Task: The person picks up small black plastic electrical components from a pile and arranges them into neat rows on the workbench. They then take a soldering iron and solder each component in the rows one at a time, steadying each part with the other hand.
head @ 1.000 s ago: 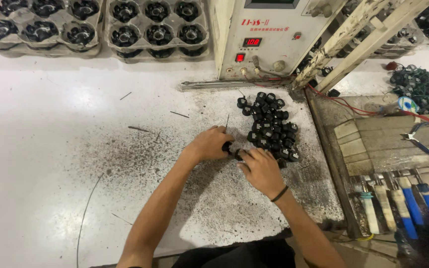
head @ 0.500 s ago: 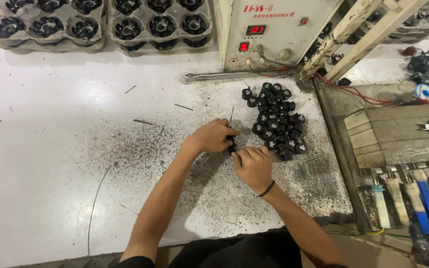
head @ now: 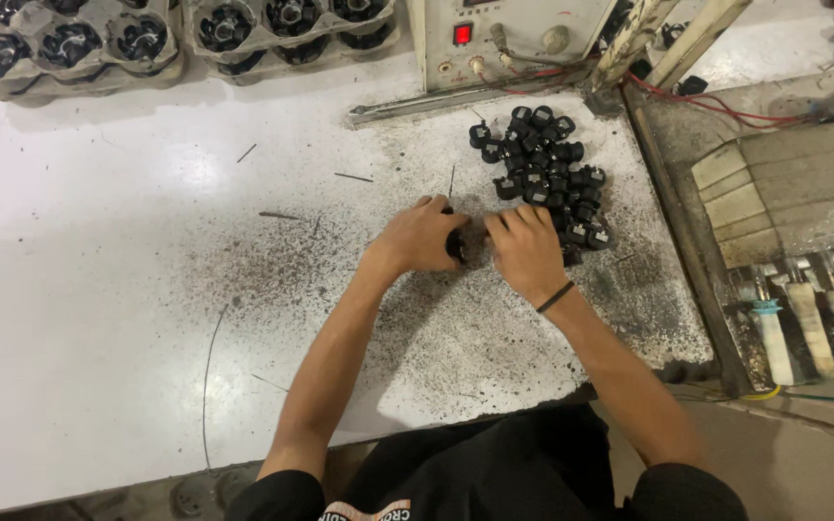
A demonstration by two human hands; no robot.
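hands (head: 475,241) shifted left, speckled white table (head: 98,289)

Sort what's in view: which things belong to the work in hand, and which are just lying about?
In hand:
left hand
right hand
black part between them
pile of black parts

Lying about:
trays of round parts
control box
red wires
tools at right
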